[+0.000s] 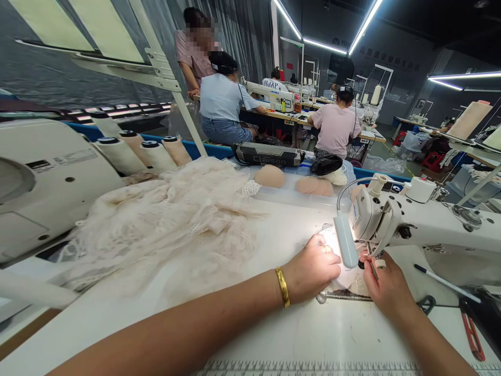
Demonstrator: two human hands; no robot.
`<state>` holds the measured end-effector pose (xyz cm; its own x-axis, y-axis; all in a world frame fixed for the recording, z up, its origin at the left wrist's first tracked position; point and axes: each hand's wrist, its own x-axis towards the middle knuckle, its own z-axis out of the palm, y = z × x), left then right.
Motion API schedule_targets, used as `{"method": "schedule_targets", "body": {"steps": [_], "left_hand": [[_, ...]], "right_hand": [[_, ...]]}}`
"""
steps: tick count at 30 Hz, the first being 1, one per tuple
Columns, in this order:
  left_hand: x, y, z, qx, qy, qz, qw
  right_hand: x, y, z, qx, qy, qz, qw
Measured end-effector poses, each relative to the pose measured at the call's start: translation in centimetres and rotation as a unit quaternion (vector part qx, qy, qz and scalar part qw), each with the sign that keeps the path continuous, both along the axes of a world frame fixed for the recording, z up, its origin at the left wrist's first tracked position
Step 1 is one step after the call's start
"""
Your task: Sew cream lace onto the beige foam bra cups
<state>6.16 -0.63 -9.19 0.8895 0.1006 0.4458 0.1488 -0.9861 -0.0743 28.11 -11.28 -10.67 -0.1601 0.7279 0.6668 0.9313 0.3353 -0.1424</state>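
Observation:
My left hand (313, 269), with a gold bangle at the wrist, rests fingers curled on a small piece of pale lace fabric (346, 279) under the sewing machine's lamp (345, 241). Opposite it, my right hand (385, 284) pinches the same piece right beside the needle and presser foot (370, 261). The white sewing machine (422, 224) stretches off to the right. Bright lamp glare washes out most of the fabric between my hands.
A heap of cream lace (176, 219) covers the table's left half. Padded bra cups (270, 176) lie in a clear tray behind. Thread cones (156, 154) stand at the back left. Scissors (472, 329) and a pen (446, 282) lie right. Other people sew at tables beyond.

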Motion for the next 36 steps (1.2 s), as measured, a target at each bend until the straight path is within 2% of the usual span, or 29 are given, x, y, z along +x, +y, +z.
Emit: {"method": "schedule_targets", "body": {"steps": [4,7,10,13,15,20,27,32,36], "left_hand": [[0.0,0.0,0.0,0.0,-0.012,0.004,1.0],[0.1,0.2,0.1,-0.004,-0.013,0.008,1.0],[0.0,-0.1,0.1,-0.006,-0.011,0.015,1.0],[-0.2,-1.1,0.0,0.005,-0.005,0.007,1.0],[-0.4,-1.7,-0.3,0.012,0.001,-0.006,1.0],[-0.4,-1.8,-0.4,-0.006,0.013,-0.009,1.0],[0.0,-0.1,0.3,-0.017,0.022,0.001,1.0],[0.2,1.6,0.0,-0.05,0.001,-0.019,0.999],[0.7,2.8,-0.2,-0.045,-0.013,0.001,0.999]], "right_hand": [[0.0,-0.1,0.3,0.014,-0.017,-0.004,1.0],[-0.1,-0.4,0.8,-0.012,-0.027,0.001,1.0],[-0.1,-0.8,1.2,-0.091,-0.033,0.036,0.995],[-0.1,-1.2,1.5,-0.189,-0.043,0.079,0.978],[-0.2,-1.3,1.6,-0.219,-0.057,0.087,0.97],[-0.4,-1.1,1.4,-0.214,-0.066,0.083,0.971],[-0.6,-0.5,0.3,-0.173,-0.08,0.038,0.981],[-0.4,-0.2,-0.5,-0.16,-0.092,0.016,0.983],[-0.6,-0.1,-0.4,-0.164,-0.081,0.007,0.983]]}}
